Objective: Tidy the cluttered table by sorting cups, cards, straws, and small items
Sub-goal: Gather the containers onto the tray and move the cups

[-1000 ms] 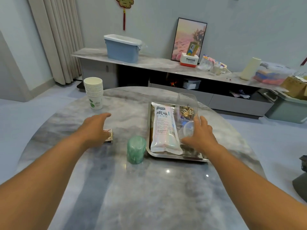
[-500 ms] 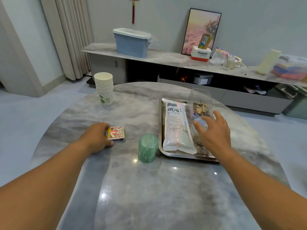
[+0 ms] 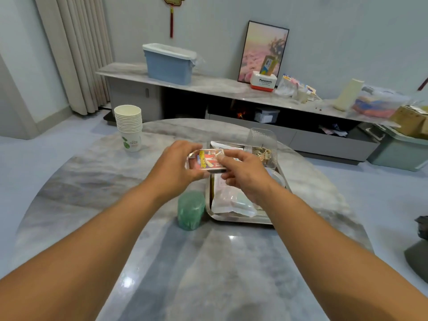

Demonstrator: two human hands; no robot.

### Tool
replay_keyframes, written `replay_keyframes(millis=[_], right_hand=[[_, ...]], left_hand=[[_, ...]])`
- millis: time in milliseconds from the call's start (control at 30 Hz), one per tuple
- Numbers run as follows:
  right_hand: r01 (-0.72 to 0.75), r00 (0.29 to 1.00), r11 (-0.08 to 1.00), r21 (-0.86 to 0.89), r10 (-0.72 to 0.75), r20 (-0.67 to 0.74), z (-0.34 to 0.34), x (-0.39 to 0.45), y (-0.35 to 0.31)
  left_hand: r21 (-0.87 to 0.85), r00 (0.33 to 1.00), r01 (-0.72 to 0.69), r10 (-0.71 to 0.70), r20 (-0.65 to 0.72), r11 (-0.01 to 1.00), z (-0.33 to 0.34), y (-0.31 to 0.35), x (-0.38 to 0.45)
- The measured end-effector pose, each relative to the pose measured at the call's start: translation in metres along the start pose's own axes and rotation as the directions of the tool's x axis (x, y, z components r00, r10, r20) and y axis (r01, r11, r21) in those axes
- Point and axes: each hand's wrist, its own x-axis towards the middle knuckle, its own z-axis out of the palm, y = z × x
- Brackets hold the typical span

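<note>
Gripping a card deck point(image 3: 205, 161) above the tray point(image 3: 234, 219), left hand point(image 3: 176, 167) curled underneath, right hand point(image 3: 240, 174) pinching its end

One cup stack point(image 3: 128, 126), one card box point(image 3: 206, 160), one green roll point(image 3: 191, 210), one tray point(image 3: 240, 219), one straw pack point(image 3: 231, 200), two hands point(image 3: 176, 165).

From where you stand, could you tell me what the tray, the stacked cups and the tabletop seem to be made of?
The shiny rectangular metal tray looks like polished steel: silvery, with a mirror-bright rolled rim. The stacked white cups look like matte paper, with thin rolled lips and a green print. The round grey tabletop looks like glossy marble or a marble-look slab: veined, with sharp light reflections.
</note>
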Motion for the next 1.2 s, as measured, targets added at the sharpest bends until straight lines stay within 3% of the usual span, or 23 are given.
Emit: replay_keyframes(millis=[67,133,233,333,467,567,633,700,767,833,967,1100,1200], right_hand=[[-0.040,0.993,0.999,0.013,0.041,-0.113,-0.020,0.005,0.000],[-0.080,0.959,0.995,-0.057,0.061,-0.276,-0.051,0.013,0.005],[-0.143,0.883,0.988,-0.055,0.103,-0.457,-0.095,0.017,0.022],[-0.199,0.835,0.979,0.040,0.190,-0.517,-0.115,0.021,0.038],[-0.227,0.779,0.974,0.018,0.193,-0.597,-0.114,0.035,0.049],[-0.295,0.740,0.931,-0.216,0.079,-0.668,-0.111,0.033,0.053],[-0.249,0.770,0.848,-0.467,-0.119,-0.627,-0.109,0.024,0.057],[-0.107,0.863,0.742,-0.662,-0.261,-0.433,-0.109,0.014,0.059],[-0.038,0.946,0.702,-0.711,-0.203,-0.252,-0.113,0.010,0.059],[-0.022,0.984,0.707,-0.707,-0.112,-0.142,-0.118,0.011,0.061],[-0.011,0.970,0.639,-0.769,-0.180,-0.164,-0.123,0.012,0.068],[-0.012,0.960,0.647,-0.763,-0.207,-0.190,-0.119,0.011,0.071],[-0.038,0.964,0.590,-0.807,-0.190,-0.184,-0.122,0.006,0.065]], left_hand=[[-0.080,0.999,0.043,-0.042,0.018,0.996,0.004,0.006,0.002],[-0.038,0.983,0.111,-0.104,0.152,0.993,0.001,0.005,0.004],[0.133,0.862,0.207,-0.245,0.444,0.969,-0.005,-0.006,-0.003],[0.267,0.764,0.236,-0.348,0.543,0.934,-0.006,-0.020,-0.011],[0.185,0.793,0.260,-0.318,0.520,0.948,0.003,-0.035,-0.015],[0.195,0.836,0.187,-0.261,0.482,0.963,0.013,-0.040,-0.020],[0.188,0.850,0.183,-0.251,0.462,0.965,0.016,-0.042,-0.022],[0.163,0.862,0.204,-0.256,0.437,0.965,0.016,-0.043,-0.021],[0.140,0.885,0.207,-0.246,0.395,0.968,0.012,-0.041,-0.018],[0.076,0.921,0.205,-0.219,0.321,0.976,0.005,-0.038,-0.014],[-0.138,0.962,0.205,-0.174,0.210,0.969,0.003,-0.023,-0.009],[-0.181,0.965,0.168,-0.124,0.231,0.969,0.016,-0.008,-0.010],[-0.193,0.968,0.146,-0.101,0.228,0.970,0.029,0.001,-0.008]])
